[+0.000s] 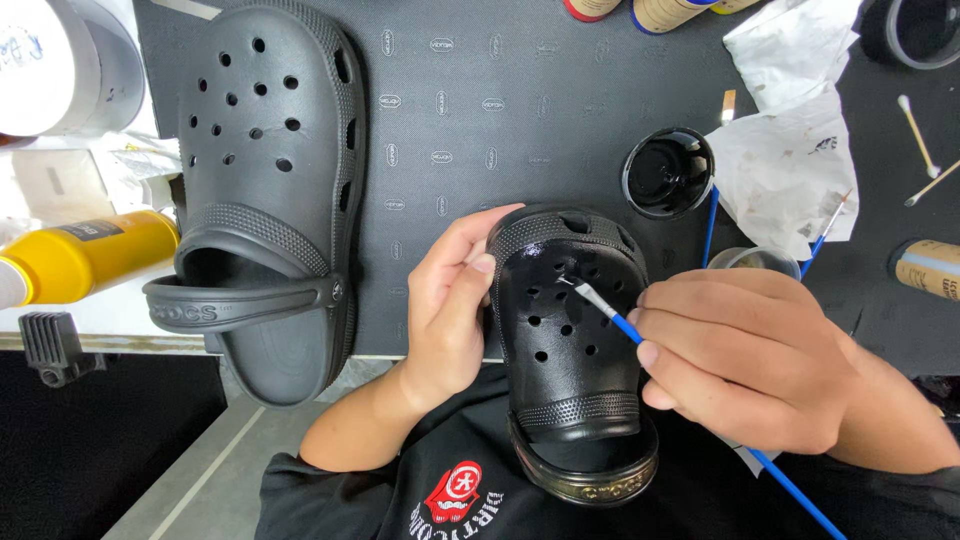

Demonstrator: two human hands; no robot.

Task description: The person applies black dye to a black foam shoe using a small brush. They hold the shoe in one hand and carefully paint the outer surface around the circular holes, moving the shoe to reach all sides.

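Presently, lower centre of frame: small black clog (575,340), toe pointing up, heel strap toward the person's chest. Its holed upper shines wet and glossy over most of the surface, so by the look of it the coating is largely on; work goes on near the upper holes. Left hand (450,300) curls around the clog's left side, fingers grasping it steady. Right hand (745,355) pinches a blue-handled brush (610,315), fingers closed on the handle, bristles touching the upper. Left of frame: larger clog (265,190), matte and dull, apparently uncoated. Upper right: open pot of black paint (667,172), crumpled paper (790,150), spare brushes beside it.
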